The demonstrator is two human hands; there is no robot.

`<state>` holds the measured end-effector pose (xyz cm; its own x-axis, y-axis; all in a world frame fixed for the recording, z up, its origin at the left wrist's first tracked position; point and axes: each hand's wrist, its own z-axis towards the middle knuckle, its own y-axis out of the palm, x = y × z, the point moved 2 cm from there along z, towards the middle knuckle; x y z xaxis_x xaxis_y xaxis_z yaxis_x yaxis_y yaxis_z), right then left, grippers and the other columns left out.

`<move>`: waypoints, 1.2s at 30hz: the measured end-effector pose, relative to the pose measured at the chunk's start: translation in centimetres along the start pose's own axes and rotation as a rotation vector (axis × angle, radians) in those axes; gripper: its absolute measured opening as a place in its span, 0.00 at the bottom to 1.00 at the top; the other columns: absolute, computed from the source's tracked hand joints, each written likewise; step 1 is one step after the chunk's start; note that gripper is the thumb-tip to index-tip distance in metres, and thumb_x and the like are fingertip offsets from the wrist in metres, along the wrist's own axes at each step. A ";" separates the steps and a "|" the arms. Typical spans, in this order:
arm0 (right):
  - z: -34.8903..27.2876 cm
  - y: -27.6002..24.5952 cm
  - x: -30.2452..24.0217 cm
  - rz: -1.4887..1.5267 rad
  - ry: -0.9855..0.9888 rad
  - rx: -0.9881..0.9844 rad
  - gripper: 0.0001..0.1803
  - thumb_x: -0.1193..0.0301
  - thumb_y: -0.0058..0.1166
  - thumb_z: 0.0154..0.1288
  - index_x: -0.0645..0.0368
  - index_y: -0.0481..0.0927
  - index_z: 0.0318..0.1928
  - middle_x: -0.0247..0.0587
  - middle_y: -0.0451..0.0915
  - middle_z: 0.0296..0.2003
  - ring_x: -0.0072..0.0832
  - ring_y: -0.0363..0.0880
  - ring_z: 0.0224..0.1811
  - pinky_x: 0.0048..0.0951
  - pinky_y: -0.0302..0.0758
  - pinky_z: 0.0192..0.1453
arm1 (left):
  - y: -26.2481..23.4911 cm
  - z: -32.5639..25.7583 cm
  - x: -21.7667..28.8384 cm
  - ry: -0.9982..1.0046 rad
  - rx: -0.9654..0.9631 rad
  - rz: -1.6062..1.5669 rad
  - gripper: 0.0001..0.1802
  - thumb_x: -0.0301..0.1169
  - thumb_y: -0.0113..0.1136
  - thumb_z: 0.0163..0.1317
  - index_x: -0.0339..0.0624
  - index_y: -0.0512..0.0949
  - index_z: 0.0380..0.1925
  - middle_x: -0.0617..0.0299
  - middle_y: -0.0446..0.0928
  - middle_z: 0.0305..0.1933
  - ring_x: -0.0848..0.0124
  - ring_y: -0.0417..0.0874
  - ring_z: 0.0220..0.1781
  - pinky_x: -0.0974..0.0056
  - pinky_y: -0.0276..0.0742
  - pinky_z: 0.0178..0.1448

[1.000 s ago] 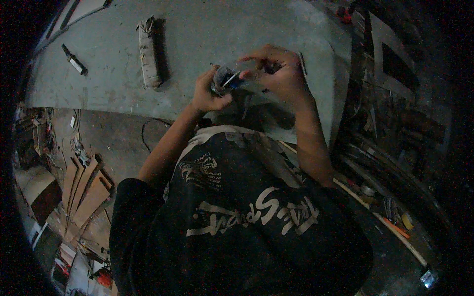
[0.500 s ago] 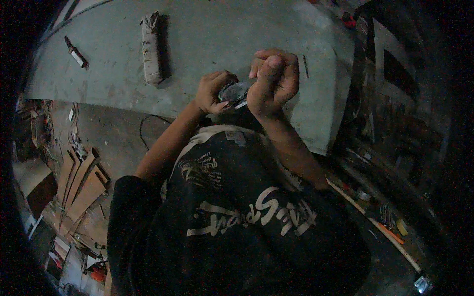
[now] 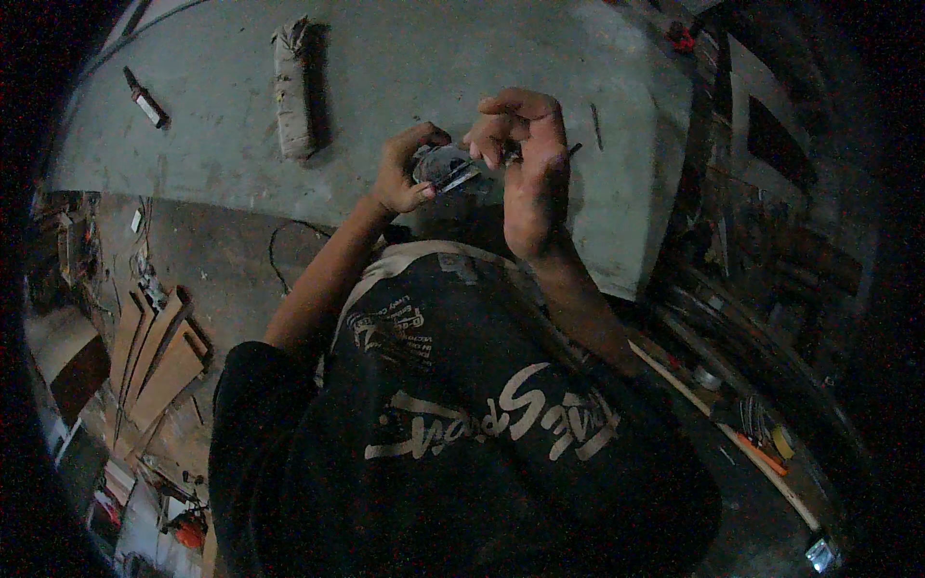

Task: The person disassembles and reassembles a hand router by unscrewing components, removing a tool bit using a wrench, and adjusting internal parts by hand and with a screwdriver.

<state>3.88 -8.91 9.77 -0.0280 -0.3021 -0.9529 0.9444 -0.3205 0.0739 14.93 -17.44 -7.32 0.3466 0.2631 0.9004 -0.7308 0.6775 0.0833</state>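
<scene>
My left hand (image 3: 407,173) is closed on the side of a dark grey, rounded object (image 3: 441,162) with a shiny, pale strip along its near edge. Its exact kind is too dim to make out. Just right of it, my right hand (image 3: 530,154) is raised with curled fingers, apart from the object. A thin dark rod (image 3: 575,149) pokes out past the right side of that hand; most of it is hidden by the fingers. Both hands are above the near edge of a pale green tabletop (image 3: 385,58).
A long, pale wrapped bundle (image 3: 294,91) lies on the tabletop, with a dark-tipped hand tool (image 3: 145,101) farther left. A thin stick (image 3: 596,127) rests right of my hands. Brown flat pieces (image 3: 159,361) lean at lower left; an orange-handled tool (image 3: 761,453) lies at lower right.
My right hand has turned and drawn away from the grey object, its fingers loosening from a tight fist. The thin rod now shows beside it. My left hand and the object have shifted slightly left.
</scene>
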 end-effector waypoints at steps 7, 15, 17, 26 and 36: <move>-0.5 0.2 -0.7 0.048 0.037 -0.018 0.42 0.33 0.39 0.69 0.63 0.65 0.56 0.32 0.66 0.29 0.22 0.66 0.32 0.34 0.70 0.50 | -0.3 0.3 0.3 0.027 -0.019 0.048 0.48 0.72 0.61 0.44 0.28 0.76 0.37 0.49 0.78 0.35 0.57 0.80 0.38 0.58 0.75 0.46; -1.1 -0.2 0.2 -0.068 0.013 -0.035 0.29 0.46 0.36 0.78 0.62 0.71 0.52 0.34 0.70 0.35 0.21 0.68 0.39 0.28 0.68 0.52 | -0.5 0.0 0.2 -0.032 0.026 0.002 0.47 0.72 0.57 0.50 0.29 0.76 0.37 0.53 0.78 0.35 0.61 0.80 0.38 0.58 0.74 0.44; -1.3 -0.6 0.8 -0.112 0.073 -0.087 0.23 0.53 0.35 0.81 0.62 0.73 0.51 0.35 0.72 0.38 0.21 0.68 0.41 0.27 0.67 0.53 | -0.6 -0.9 -1.2 -0.020 0.113 -0.007 0.47 0.72 0.56 0.51 0.29 0.76 0.39 0.53 0.77 0.35 0.61 0.79 0.39 0.58 0.73 0.45; -0.7 1.3 1.9 -0.284 -0.147 0.192 0.14 0.65 0.38 0.79 0.60 0.74 0.47 0.37 0.74 0.36 0.23 0.70 0.34 0.26 0.69 0.41 | -1.3 -1.4 -2.0 -0.076 0.041 0.080 0.51 0.75 0.54 0.49 0.26 0.76 0.38 0.46 0.78 0.37 0.57 0.79 0.38 0.56 0.74 0.45; 2.2 -0.9 -0.7 -0.561 -0.405 -0.038 0.11 0.71 0.44 0.74 0.58 0.78 0.50 0.45 0.78 0.34 0.37 0.77 0.31 0.35 0.74 0.38 | -0.6 0.5 0.5 0.003 -0.065 0.155 0.49 0.73 0.56 0.50 0.26 0.76 0.37 0.45 0.79 0.35 0.53 0.81 0.38 0.56 0.75 0.44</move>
<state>2.35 -10.42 11.00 -0.6289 -0.4139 -0.6582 0.7619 -0.4968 -0.4156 15.22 -18.07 -6.73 0.2351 0.3699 0.8988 -0.7360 0.6718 -0.0840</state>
